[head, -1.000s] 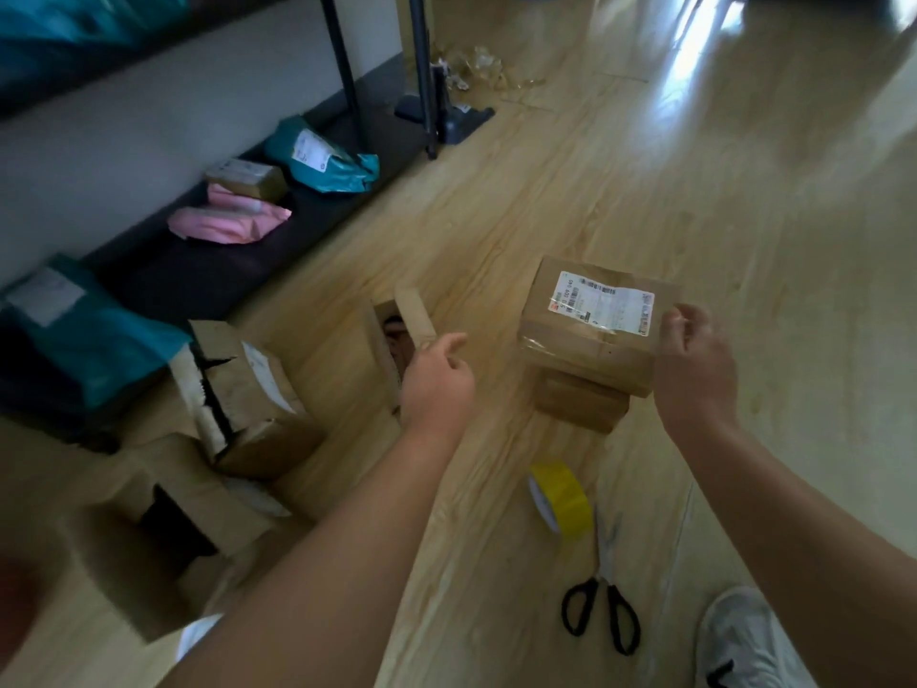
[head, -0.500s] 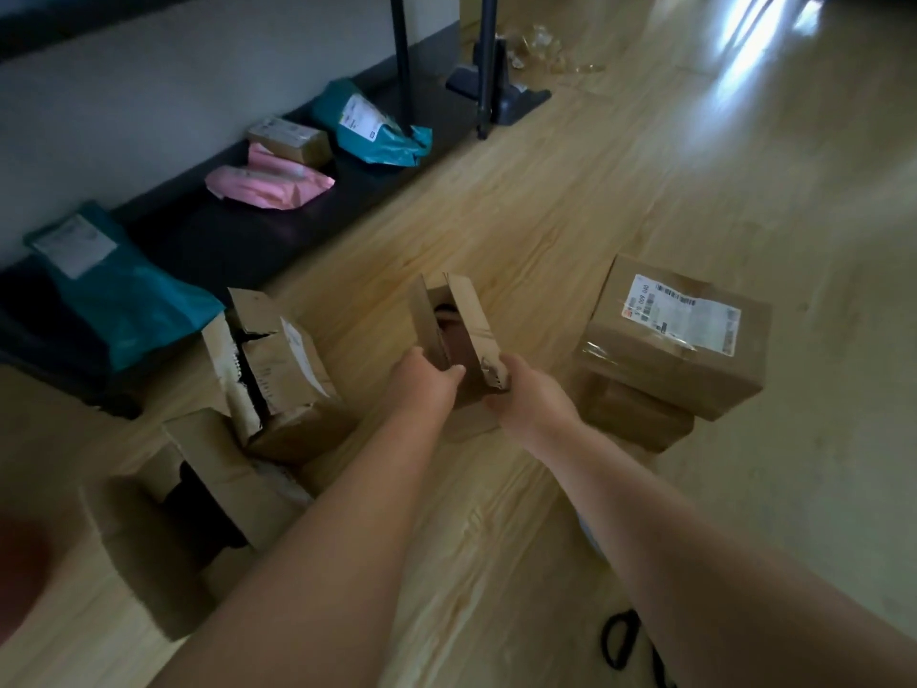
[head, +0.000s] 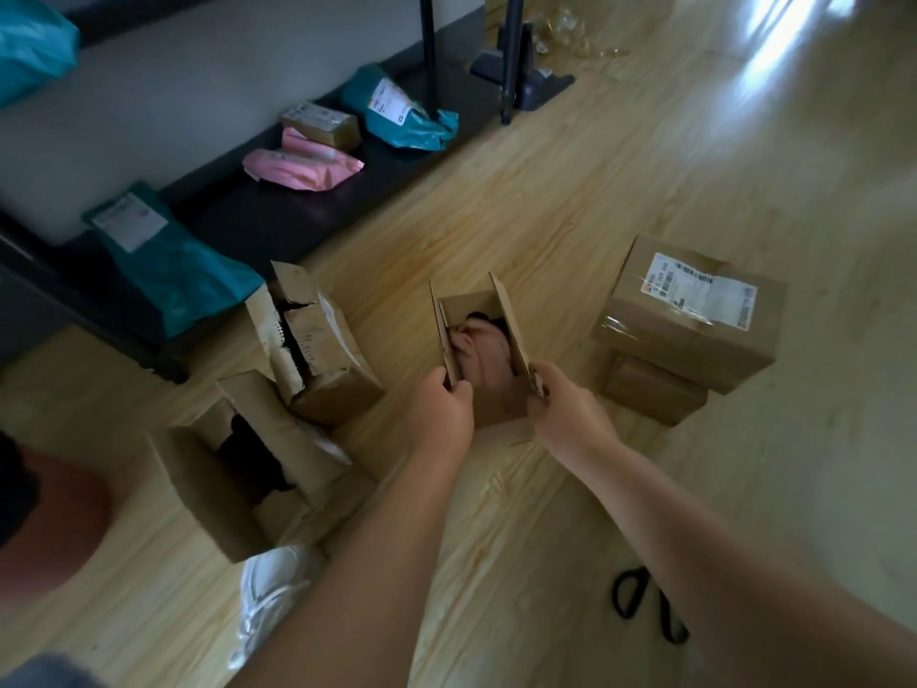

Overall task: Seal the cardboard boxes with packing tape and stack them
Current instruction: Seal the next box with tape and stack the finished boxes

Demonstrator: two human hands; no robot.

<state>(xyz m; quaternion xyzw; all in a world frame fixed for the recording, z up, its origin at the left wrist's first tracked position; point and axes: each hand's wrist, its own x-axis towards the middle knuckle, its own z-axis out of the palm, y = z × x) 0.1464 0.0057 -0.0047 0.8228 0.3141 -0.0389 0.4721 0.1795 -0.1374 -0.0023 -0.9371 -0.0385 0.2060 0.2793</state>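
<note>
The left hand (head: 439,414) pinches the near end of the left flap (head: 440,335) of a small cardboard box (head: 496,409). The right hand (head: 568,414) pinches the near corner of the right flap (head: 511,325). Both flaps stand upright, and the box sits on the glossy wood-grain floor (head: 546,191) between the two sets of fingers.

The likely trouble is the soft pinkish cloth (head: 484,350) bulging just beyond the fingers, which could hold the flaps apart or get caught in the seam. The corrugated edge at the right fingers looks ragged, so a hard pull might tear it.

Right of the right hand, two sealed boxes (head: 694,340) sit stacked, the top one tape-shiny with a white label. Left of the left hand lie two torn-open boxes (head: 322,369). Black-handled scissors (head: 667,625) lie nearer the person, and no tape roll is in view.
</note>
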